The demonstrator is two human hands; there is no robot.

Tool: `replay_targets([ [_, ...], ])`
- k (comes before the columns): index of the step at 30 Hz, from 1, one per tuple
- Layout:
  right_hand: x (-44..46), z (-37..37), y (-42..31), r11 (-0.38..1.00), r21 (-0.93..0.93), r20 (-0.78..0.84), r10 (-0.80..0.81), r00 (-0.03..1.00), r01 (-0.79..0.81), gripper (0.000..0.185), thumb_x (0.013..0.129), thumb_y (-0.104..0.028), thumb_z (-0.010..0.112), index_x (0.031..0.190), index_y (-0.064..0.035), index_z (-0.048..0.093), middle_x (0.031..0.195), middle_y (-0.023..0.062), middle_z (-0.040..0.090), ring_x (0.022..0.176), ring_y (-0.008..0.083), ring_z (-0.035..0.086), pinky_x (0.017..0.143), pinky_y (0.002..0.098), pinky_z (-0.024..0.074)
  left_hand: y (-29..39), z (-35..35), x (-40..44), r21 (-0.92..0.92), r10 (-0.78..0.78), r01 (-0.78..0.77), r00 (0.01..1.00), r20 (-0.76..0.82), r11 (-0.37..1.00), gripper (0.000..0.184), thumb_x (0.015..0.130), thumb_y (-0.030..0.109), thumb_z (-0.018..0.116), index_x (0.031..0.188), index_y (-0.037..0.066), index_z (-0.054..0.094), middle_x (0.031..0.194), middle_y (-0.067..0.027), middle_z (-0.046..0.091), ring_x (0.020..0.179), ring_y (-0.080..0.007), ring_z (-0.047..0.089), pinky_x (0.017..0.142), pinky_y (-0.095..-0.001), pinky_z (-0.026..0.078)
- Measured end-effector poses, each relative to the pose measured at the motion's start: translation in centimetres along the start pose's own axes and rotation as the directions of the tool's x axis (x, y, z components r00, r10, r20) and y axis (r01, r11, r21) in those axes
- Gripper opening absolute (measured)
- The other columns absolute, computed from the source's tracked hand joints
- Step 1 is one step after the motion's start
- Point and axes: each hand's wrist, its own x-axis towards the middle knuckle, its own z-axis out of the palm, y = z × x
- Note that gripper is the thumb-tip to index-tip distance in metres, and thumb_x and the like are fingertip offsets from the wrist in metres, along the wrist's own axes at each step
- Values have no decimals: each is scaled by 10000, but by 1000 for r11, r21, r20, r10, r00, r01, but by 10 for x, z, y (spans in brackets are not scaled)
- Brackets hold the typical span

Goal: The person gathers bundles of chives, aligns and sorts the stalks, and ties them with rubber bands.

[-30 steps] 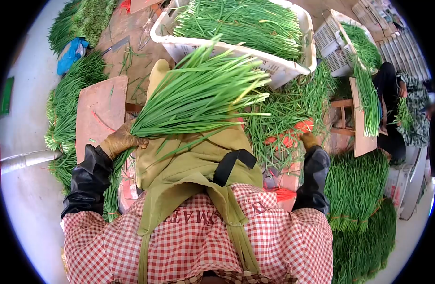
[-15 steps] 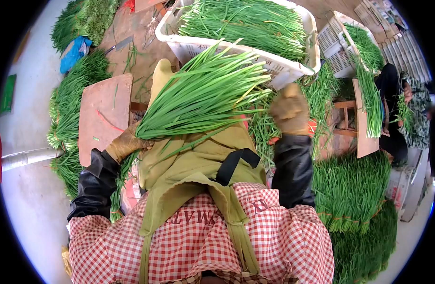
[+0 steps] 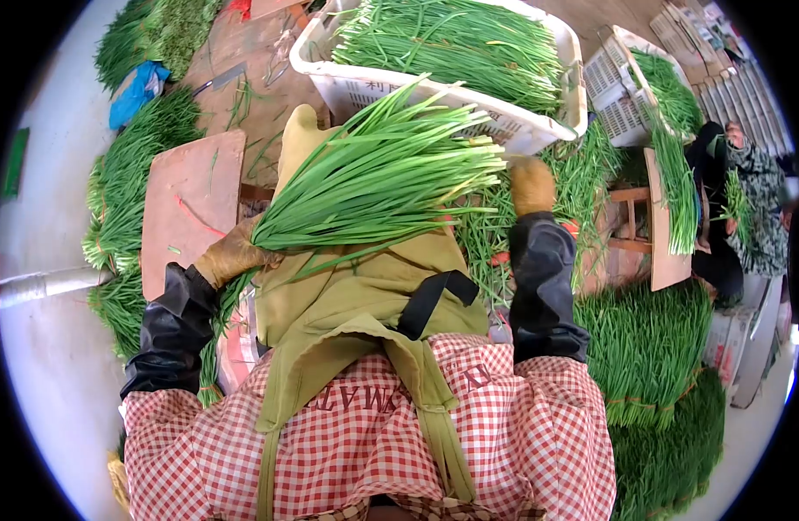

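A loose bunch of garlic chives (image 3: 382,178) lies across my lap on the olive apron (image 3: 347,304), pale stem ends pointing right. My left hand (image 3: 236,253), in a brown glove, is closed round the leafy left end of the bunch. Just off the stem ends, my right hand (image 3: 531,186) is also gloved, with its fingers curled shut. Whatever sits between those fingers is too small to make out.
Ahead stands a white crate (image 3: 443,95) heaped with chives, and a second crate (image 3: 630,95) is beyond it. A wooden board (image 3: 191,208) is at my left. Tied chive bundles (image 3: 647,347) stand at right, near another person (image 3: 751,204).
My right hand has shifted slightly right and up, and is sharper than before. The bunch stays in my left hand, its stem ends slightly further right.
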Motion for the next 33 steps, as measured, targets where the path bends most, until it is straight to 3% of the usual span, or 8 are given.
replay_targets([
  [5,-40,-83,-27,665,558,332,370,868,-497,523,904,-539,510,765,-45,609,619,46,577,489,108,483,426,275,376,-2,3,-4,-11,42,-42,999,28,999,557,781,22,692,1287,66,465,835,-9,601,681,-88,554,604,-220,470],
  [12,-56,-43,-94,321,750,643,-155,750,-578,406,925,-432,537,889,-36,613,529,-38,447,407,62,336,391,232,231,-2,13,3,153,121,-115,992,-31,982,590,800,18,675,1339,86,447,872,30,593,714,-61,514,637,-207,445],
  [16,-57,-57,-42,526,543,745,58,664,-655,300,907,-331,573,870,-39,632,602,42,545,472,141,506,483,288,448,-2,11,-2,150,161,-154,986,-36,977,568,805,-21,652,1331,91,466,892,45,596,736,-49,515,638,-206,446],
  [17,-50,-36,22,830,462,588,-21,808,-314,260,897,-307,571,900,-55,635,663,82,578,538,206,548,538,342,471,-1,11,-3,142,159,-152,986,-39,978,568,805,-21,652,1331,91,466,892,45,596,736,-49,515,638,-206,446],
  [20,-32,-66,55,899,-386,203,301,932,-206,231,868,-286,568,960,-86,638,857,164,635,762,373,604,709,468,494,3,13,-5,-14,93,-93,995,-23,996,358,758,-8,687,1091,52,568,814,15,594,699,-73,532,608,-221,446],
  [24,-2,-121,-35,947,90,21,-311,950,308,396,865,-414,568,1026,-64,663,1026,163,638,978,356,580,870,428,452,-4,7,1,-24,105,-105,994,-18,994,417,800,4,663,1188,66,525,860,19,603,723,-65,534,628,-216,447],
  [28,14,-102,-111,888,121,468,-445,763,443,428,859,-430,578,1060,-65,676,1042,171,634,1005,336,575,881,414,434,0,9,3,153,125,-127,992,22,980,494,823,29,662,1284,70,487,913,20,614,763,-64,543,657,-216,451],
  [33,20,-43,-106,896,406,510,-386,769,180,432,857,-434,565,1050,-62,670,983,201,652,956,347,608,864,422,453,-3,3,-1,50,50,-52,998,31,997,389,783,105,729,1130,58,561,860,21,605,737,-70,545,631,-211,441],
])
